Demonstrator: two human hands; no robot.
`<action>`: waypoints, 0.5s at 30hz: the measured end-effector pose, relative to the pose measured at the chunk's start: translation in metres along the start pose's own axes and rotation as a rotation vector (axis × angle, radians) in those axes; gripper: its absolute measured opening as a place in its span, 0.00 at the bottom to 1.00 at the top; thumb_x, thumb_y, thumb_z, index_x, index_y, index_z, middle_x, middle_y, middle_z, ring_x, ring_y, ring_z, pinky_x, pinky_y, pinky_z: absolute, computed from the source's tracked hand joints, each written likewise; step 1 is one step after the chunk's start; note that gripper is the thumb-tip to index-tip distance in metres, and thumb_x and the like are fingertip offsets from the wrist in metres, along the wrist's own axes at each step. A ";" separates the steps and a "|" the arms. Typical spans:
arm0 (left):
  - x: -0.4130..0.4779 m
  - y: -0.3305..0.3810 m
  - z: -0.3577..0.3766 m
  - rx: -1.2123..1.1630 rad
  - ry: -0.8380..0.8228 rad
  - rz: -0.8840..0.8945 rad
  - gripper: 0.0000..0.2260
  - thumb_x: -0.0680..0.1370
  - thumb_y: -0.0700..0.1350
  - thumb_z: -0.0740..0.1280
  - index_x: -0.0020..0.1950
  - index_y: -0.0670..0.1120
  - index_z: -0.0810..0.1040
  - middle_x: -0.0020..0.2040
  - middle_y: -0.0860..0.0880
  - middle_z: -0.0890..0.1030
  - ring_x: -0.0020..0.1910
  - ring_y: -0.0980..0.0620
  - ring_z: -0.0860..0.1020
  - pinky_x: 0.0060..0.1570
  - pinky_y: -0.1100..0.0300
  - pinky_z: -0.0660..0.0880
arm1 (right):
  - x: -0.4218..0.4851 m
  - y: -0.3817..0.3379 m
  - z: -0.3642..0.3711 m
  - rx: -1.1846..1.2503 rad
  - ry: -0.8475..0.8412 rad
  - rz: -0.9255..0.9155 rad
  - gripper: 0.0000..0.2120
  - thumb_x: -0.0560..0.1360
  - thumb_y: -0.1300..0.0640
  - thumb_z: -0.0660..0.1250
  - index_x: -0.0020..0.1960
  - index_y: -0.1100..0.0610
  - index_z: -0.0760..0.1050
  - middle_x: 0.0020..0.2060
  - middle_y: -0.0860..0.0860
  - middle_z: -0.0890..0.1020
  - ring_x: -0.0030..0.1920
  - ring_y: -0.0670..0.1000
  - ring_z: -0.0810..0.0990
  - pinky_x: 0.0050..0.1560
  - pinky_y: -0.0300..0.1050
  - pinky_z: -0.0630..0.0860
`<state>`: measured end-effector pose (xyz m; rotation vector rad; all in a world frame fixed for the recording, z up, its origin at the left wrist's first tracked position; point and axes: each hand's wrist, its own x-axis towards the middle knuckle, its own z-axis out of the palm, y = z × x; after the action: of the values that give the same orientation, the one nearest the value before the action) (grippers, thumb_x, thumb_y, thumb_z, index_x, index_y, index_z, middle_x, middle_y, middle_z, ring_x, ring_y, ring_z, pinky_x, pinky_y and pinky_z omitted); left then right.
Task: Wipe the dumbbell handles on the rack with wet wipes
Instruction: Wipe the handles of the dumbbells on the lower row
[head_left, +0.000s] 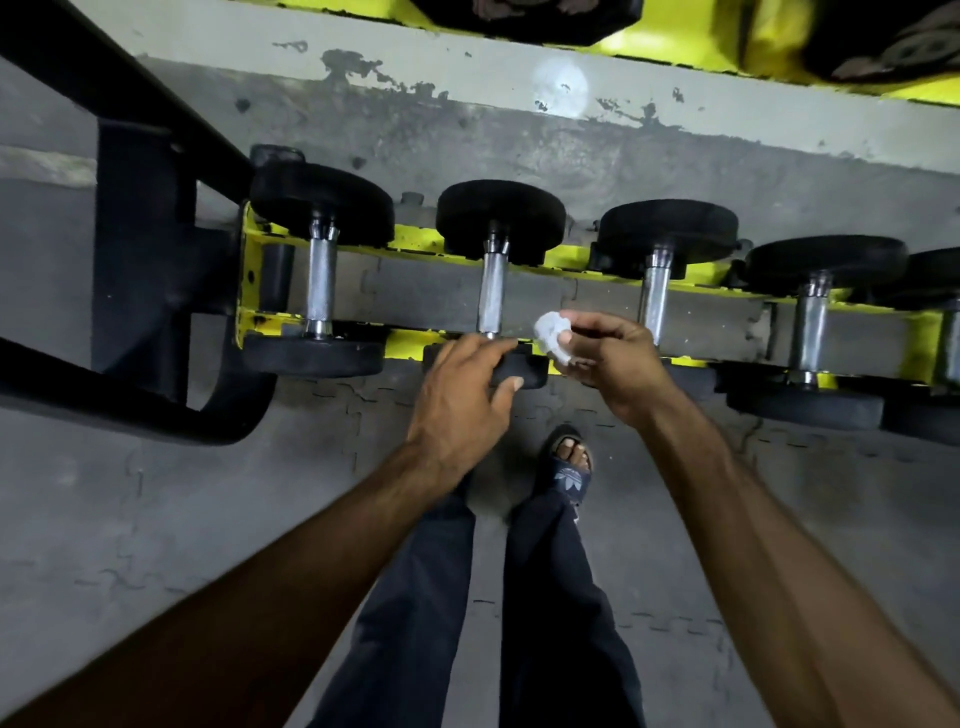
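A person stands over a yellow rack (411, 242) of dumbbells, the left hand (462, 384) curled over the near head of the second dumbbell (500, 218) from the left. The right hand (615, 364) pinches a crumpled wet wipe (552, 333) between thumb and fingertips, just right of that dumbbell's chrome handle (492, 291) and apparently not touching it. The likely risks are that a dumbbell steadied by one end rolls or tips off the rail towards the sandalled foot (571, 465) below, and that a wipe balled so small skims only part of the knurled bar.
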<state>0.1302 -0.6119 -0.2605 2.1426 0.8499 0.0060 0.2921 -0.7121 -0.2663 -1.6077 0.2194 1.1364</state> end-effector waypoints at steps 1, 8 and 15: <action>0.005 0.008 0.006 -0.084 -0.011 -0.020 0.21 0.76 0.45 0.73 0.69 0.46 0.77 0.57 0.49 0.78 0.57 0.50 0.75 0.60 0.51 0.76 | -0.005 0.000 -0.007 0.069 -0.024 0.017 0.10 0.75 0.71 0.67 0.51 0.60 0.81 0.42 0.53 0.85 0.39 0.50 0.84 0.39 0.43 0.82; 0.022 0.062 0.041 -0.375 -0.132 -0.082 0.31 0.68 0.42 0.81 0.69 0.50 0.78 0.49 0.54 0.78 0.43 0.57 0.77 0.48 0.59 0.80 | -0.015 -0.001 -0.057 0.212 -0.083 0.101 0.07 0.76 0.70 0.66 0.52 0.62 0.76 0.40 0.58 0.85 0.37 0.52 0.84 0.35 0.44 0.82; 0.030 0.108 0.083 -0.381 -0.004 -0.220 0.14 0.68 0.41 0.81 0.53 0.47 0.86 0.44 0.54 0.86 0.42 0.54 0.84 0.45 0.56 0.82 | -0.016 -0.012 -0.116 0.159 -0.127 0.031 0.08 0.72 0.72 0.69 0.46 0.60 0.79 0.39 0.56 0.86 0.35 0.52 0.83 0.34 0.41 0.81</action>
<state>0.2386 -0.6997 -0.2494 1.6880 0.9918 0.0473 0.3556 -0.8107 -0.2538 -1.3920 0.2455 1.2095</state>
